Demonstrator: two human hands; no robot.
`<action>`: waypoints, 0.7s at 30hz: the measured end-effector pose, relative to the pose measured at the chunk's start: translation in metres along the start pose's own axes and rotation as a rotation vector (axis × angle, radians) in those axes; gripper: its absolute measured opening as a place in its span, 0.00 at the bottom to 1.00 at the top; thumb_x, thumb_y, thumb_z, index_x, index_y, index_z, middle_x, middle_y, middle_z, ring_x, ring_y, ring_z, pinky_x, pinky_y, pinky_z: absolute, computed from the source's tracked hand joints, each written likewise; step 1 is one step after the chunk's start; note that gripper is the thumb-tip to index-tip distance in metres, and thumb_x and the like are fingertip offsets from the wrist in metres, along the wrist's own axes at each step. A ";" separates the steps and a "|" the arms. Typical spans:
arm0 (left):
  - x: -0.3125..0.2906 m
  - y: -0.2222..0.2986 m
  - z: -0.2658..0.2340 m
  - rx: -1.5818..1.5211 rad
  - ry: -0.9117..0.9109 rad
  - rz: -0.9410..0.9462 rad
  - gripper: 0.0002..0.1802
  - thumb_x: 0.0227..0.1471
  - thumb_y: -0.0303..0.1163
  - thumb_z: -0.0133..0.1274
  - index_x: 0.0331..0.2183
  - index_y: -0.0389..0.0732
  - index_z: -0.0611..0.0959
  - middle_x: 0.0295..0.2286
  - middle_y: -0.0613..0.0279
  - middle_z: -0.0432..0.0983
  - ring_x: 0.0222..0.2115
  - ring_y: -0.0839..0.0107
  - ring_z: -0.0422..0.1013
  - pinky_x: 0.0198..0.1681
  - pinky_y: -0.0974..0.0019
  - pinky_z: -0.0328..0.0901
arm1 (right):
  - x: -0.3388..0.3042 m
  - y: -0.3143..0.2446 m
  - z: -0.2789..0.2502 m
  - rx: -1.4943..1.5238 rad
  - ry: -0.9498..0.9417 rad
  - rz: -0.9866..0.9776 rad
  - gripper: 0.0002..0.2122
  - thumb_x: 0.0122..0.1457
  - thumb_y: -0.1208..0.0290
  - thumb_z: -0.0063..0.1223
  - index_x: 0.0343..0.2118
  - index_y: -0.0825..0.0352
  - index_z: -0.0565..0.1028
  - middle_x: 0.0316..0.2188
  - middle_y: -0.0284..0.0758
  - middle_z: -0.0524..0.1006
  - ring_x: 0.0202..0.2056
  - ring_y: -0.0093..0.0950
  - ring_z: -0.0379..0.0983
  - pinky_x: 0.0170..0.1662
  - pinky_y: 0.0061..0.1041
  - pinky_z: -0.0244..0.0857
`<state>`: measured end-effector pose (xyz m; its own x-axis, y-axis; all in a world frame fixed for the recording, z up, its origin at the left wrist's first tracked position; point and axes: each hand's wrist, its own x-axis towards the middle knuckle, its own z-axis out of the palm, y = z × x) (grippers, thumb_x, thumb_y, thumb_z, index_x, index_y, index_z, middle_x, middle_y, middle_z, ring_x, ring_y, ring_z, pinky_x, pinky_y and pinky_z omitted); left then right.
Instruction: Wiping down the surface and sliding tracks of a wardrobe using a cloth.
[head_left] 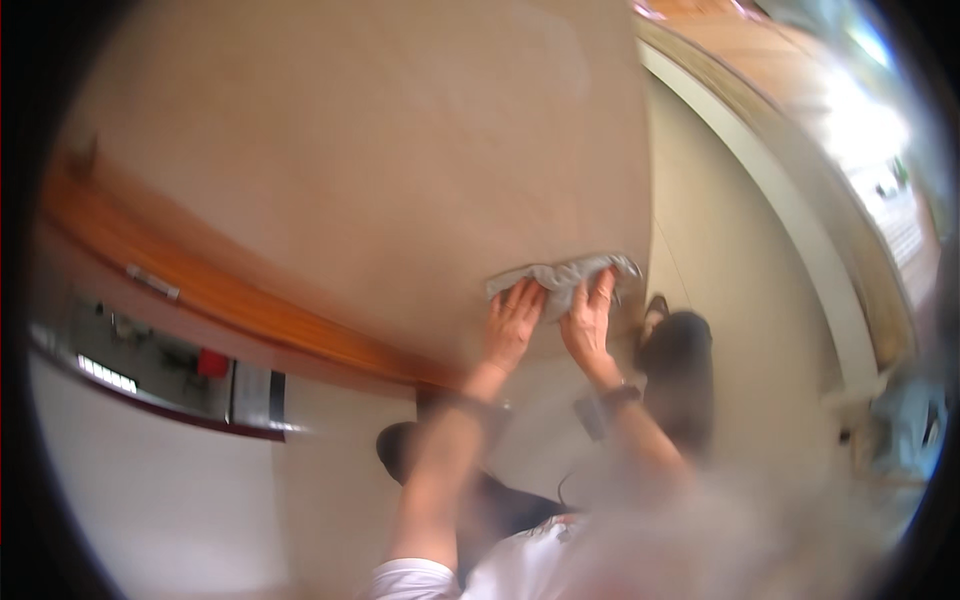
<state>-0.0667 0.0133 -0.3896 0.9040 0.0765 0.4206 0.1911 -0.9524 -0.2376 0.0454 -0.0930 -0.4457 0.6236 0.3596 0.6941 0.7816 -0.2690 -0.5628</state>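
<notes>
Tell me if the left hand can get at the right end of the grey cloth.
Probably not directly: the right hand rests on the grey cloth between the left hand and that end.

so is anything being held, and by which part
A grey cloth: the left grip lies on its left part, the right grip on its right; whether they pinch or only press it cannot be told.

Short white sleeve (415, 579), white top (515, 567) with small blurred print (563, 522), dark trousers (680, 370), dark wristband (621, 395), dark shoe (657, 303) partly showing
</notes>
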 end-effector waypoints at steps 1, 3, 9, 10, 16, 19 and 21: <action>0.010 -0.001 -0.004 0.018 0.040 -0.049 0.26 0.50 0.28 0.46 0.54 0.46 0.72 0.59 0.67 0.59 0.61 0.66 0.52 0.59 0.50 0.52 | 0.006 -0.002 -0.007 0.070 0.048 0.045 0.29 0.43 0.81 0.55 0.52 0.76 0.63 0.60 0.67 0.46 0.61 0.63 0.43 0.62 0.52 0.46; 0.027 -0.001 -0.025 -0.075 0.119 0.027 0.25 0.49 0.27 0.47 0.51 0.41 0.74 0.57 0.65 0.61 0.60 0.66 0.54 0.58 0.52 0.54 | 0.018 -0.002 -0.022 0.128 0.096 0.035 0.30 0.46 0.83 0.53 0.55 0.74 0.60 0.60 0.67 0.45 0.61 0.62 0.44 0.61 0.53 0.46; 0.062 -0.026 -0.113 -0.005 0.390 -0.005 0.21 0.48 0.27 0.48 0.46 0.36 0.77 0.55 0.62 0.64 0.60 0.60 0.55 0.57 0.51 0.56 | 0.124 -0.053 -0.074 -0.011 0.157 -0.359 0.35 0.44 0.83 0.53 0.59 0.71 0.58 0.63 0.57 0.44 0.64 0.60 0.39 0.62 0.53 0.43; 0.075 -0.034 -0.124 0.010 0.424 -0.037 0.21 0.48 0.27 0.48 0.46 0.36 0.77 0.55 0.62 0.64 0.60 0.60 0.55 0.57 0.51 0.56 | 0.147 -0.067 -0.083 -0.039 0.178 -0.388 0.33 0.43 0.83 0.54 0.57 0.71 0.59 0.63 0.58 0.46 0.63 0.60 0.41 0.61 0.55 0.44; 0.108 -0.095 -0.192 -0.001 0.764 -0.076 0.20 0.49 0.27 0.48 0.46 0.34 0.78 0.54 0.59 0.65 0.59 0.53 0.55 0.58 0.49 0.56 | 0.251 -0.160 -0.104 -0.127 0.247 -0.629 0.32 0.41 0.81 0.55 0.55 0.70 0.63 0.63 0.54 0.48 0.63 0.56 0.43 0.61 0.53 0.44; 0.099 -0.136 -0.208 0.032 0.899 -0.157 0.20 0.50 0.27 0.47 0.46 0.34 0.77 0.55 0.59 0.63 0.60 0.53 0.52 0.58 0.48 0.55 | 0.285 -0.229 -0.100 -0.142 0.240 -0.776 0.33 0.40 0.80 0.56 0.55 0.68 0.64 0.63 0.50 0.51 0.63 0.51 0.45 0.61 0.50 0.44; 0.089 -0.162 -0.209 0.056 0.967 -0.308 0.23 0.46 0.24 0.50 0.47 0.33 0.75 0.56 0.56 0.61 0.61 0.53 0.51 0.59 0.48 0.55 | 0.302 -0.270 -0.088 -0.154 0.219 -0.858 0.33 0.39 0.80 0.56 0.55 0.68 0.65 0.63 0.47 0.52 0.63 0.48 0.46 0.62 0.49 0.45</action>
<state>-0.0970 0.1123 -0.1303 0.1205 0.0212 0.9925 0.4032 -0.9146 -0.0294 0.0240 0.0101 -0.0445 -0.1987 0.3176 0.9271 0.9637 -0.1089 0.2439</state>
